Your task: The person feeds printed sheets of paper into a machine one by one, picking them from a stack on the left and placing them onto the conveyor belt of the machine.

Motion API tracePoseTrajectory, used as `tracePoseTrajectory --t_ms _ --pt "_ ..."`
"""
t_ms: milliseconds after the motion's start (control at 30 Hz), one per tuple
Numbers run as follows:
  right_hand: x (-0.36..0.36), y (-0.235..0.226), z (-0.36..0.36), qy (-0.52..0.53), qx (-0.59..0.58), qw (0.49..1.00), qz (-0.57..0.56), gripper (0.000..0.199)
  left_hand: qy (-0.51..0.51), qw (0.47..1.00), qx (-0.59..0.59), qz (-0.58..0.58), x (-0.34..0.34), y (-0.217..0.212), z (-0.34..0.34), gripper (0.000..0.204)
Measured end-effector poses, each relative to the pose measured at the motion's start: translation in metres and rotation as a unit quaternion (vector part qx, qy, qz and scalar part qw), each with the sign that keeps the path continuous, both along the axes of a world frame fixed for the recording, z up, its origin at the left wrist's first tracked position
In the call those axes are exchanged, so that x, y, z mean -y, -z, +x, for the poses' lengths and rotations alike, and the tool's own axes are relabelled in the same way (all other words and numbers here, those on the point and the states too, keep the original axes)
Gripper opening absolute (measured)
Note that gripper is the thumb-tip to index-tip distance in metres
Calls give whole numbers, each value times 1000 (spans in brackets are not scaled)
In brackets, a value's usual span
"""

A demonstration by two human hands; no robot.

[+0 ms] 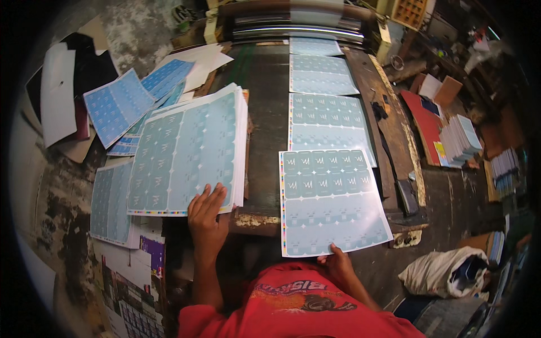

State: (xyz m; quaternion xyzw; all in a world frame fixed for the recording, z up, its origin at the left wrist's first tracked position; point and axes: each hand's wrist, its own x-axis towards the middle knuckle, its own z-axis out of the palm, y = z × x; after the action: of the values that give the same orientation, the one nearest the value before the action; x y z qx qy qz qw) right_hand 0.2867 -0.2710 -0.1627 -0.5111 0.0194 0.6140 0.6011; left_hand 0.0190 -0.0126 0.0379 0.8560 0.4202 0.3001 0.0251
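Observation:
My left hand lies with fingers stretched out on the lower right corner of a thick stack of printed sheets. These are pale teal, with rows of repeated white marks and a strip of colour patches along one edge. At the near edge of a single printed sheet, my right hand pinches it, thumb on top and the other fingers mostly hidden beneath. That sheet overlaps a line of similar printed sheets running back across the dark machine table toward shiny rollers.
Blue printed sheets and another teal stack lie at the left. On the right are a red board, a stack of cards and a white sack. The machine's worn metal edge borders the table.

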Motion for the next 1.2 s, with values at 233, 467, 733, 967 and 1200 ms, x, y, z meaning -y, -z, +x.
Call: tracePoseTrajectory --t_ms 233,467,733,967,1200 --pt "29 -18 -19 -16 -5 1000 19 50 37 997 47 -52 -2 -14 6 43" --pt "10 8 -4 42 -43 998 31 60 16 974 191 -122 -8 -11 6 22" --pt "-40 1 3 131 27 990 51 50 -64 976 207 -31 -8 1 13 25" --pt "-62 -25 -24 192 87 975 68 60 -61 980 190 0 -2 2 8 31" --pt "-69 -35 -32 149 111 977 106 62 -5 984 175 -18 -3 2 -4 27"
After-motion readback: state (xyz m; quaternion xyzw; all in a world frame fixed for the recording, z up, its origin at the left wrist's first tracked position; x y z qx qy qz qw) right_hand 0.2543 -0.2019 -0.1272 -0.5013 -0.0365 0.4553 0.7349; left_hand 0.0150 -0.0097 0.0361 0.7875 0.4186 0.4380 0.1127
